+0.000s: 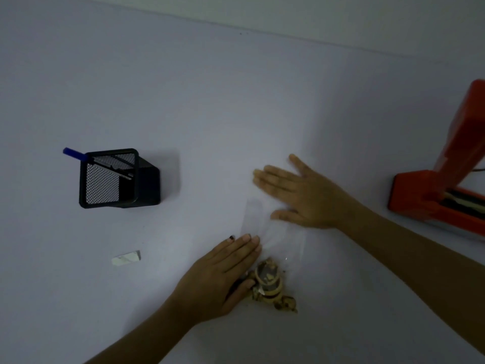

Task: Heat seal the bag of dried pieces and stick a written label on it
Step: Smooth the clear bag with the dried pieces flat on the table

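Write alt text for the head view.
Two open hands, left hand and right hand, flatten a clear bag of dried pieces on a pale table; black mesh pen holder left, orange heat sealer right.

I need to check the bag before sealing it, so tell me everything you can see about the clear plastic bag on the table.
The clear plastic bag lies flat on the pale table, near the front edge of the view. It is thin, see-through film, hard to make out against the surface. Tan dried pieces are bunched at its near end; the far part looks empty and flattened. The left hand rests on it beside the pieces, fingers straight, and the right hand lies flat over its far end. Whether the mouth is sealed cannot be told.
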